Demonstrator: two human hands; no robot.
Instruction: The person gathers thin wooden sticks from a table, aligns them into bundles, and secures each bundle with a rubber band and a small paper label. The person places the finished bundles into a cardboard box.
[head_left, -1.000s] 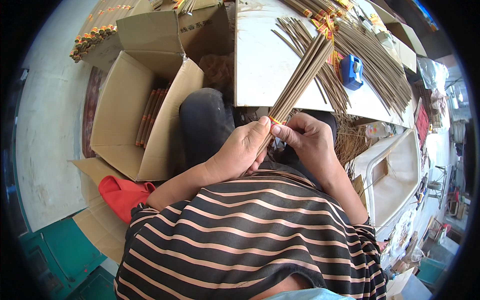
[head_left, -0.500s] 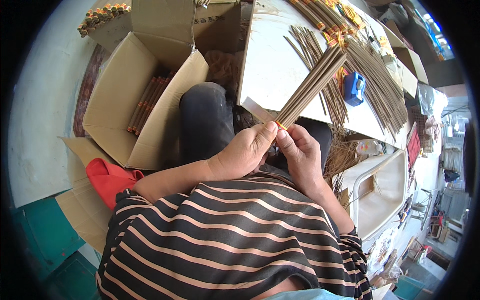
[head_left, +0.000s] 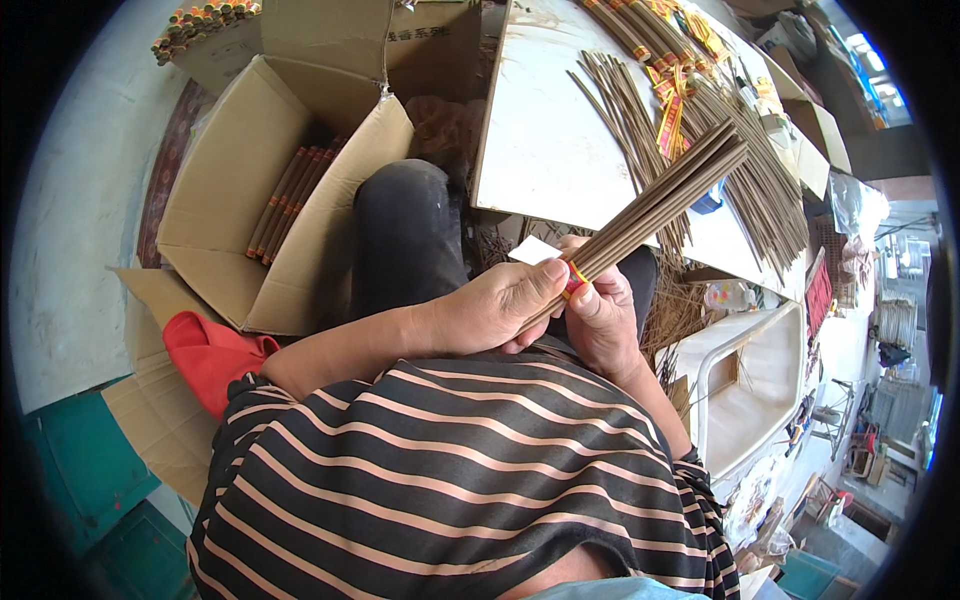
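Between my two hands is a bundle of brown incense sticks (head_left: 655,203), slanting up and right with its far ends fanned slightly. A red and yellow paper band (head_left: 575,280) circles the bundle near its lower end. My left hand (head_left: 500,302) is closed around the lower end, its thumb pressing beside the band. My right hand (head_left: 603,318) grips the bundle from the other side, thumb at the band's lower edge. A pale flat strip (head_left: 535,250) juts out beyond the left hand; how it is held is hidden.
On the white table (head_left: 545,120) lie loose incense sticks (head_left: 765,195), red and yellow paper bands (head_left: 671,118) and a blue plastic object (head_left: 708,198), partly covered by the bundle. An open cardboard box (head_left: 215,190) at left holds banded bundles (head_left: 295,200). A white basin (head_left: 755,375) stands at right.
The bundle has tipped further right and come slightly lower, now covering part of the blue object. More of the band shows between my thumbs. The pale strip has turned and shows less length.
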